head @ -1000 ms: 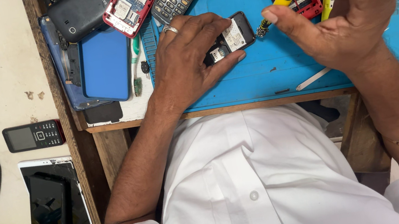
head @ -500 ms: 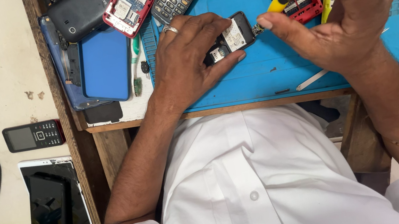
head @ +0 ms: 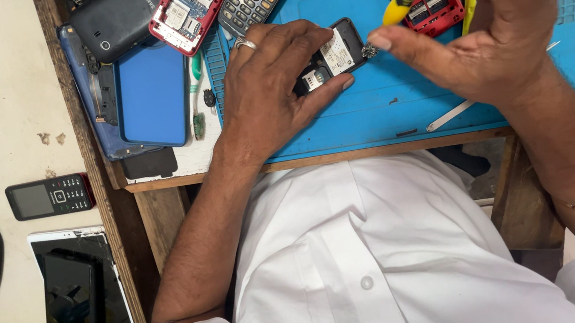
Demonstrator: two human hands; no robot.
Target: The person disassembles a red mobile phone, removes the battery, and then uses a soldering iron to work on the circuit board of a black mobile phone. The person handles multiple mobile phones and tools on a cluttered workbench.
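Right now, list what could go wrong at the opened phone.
The yellow-handled tool in the right hand could slip at the opened phone and scratch its exposed board. The left hand only pins it on the blue mat, so it may skid.

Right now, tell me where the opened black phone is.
In the head view, the opened black phone lies on the blue mat, upper centre, pinned under the left hand, with the right hand beside it.

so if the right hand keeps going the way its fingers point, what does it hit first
Probably the opened black phone held down by the left hand; the right hand points leftward, its fingertips already beside the phone's end, though height is unclear.
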